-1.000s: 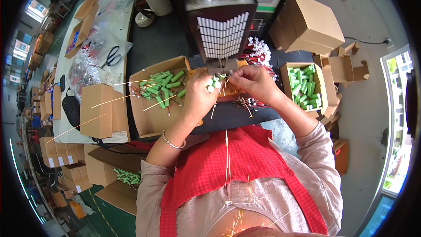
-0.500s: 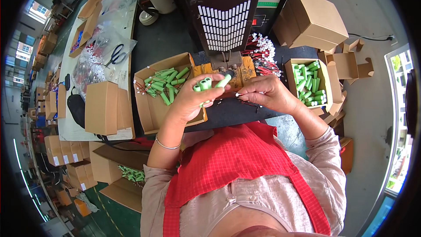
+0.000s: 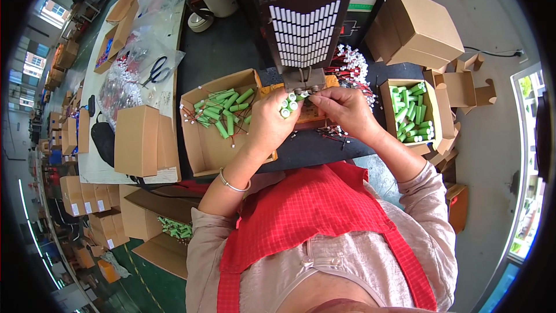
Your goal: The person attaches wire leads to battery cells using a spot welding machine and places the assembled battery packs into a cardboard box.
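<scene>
Several green cylindrical battery cells (image 3: 288,106) are bunched in my left hand (image 3: 270,123), its fingers wrapped round them, their pale ends turned toward me. My right hand (image 3: 348,111) is pinched just beside them, at the tip of a cell. What sits between its fingertips is too small to make out now. Both hands are right under the metal electrodes (image 3: 304,90) of a dark spot-welding machine (image 3: 307,29), over a worn yellow block (image 3: 315,117). Loose red-and-black wire leads (image 3: 334,132) lie below my right hand.
On the left is a cardboard tray (image 3: 200,159) with green cells that have wires. An open box (image 3: 435,130) of green cells stands right. A pile of white-plugged leads (image 3: 353,64) lies behind my right hand. Scissors (image 3: 155,72) rest on plastic bags at the left table.
Both hands have moved forward and closer together, up to the electrodes. The cell held out in my left fingertips and the white-tipped lead in my right hand are now mostly hidden.
</scene>
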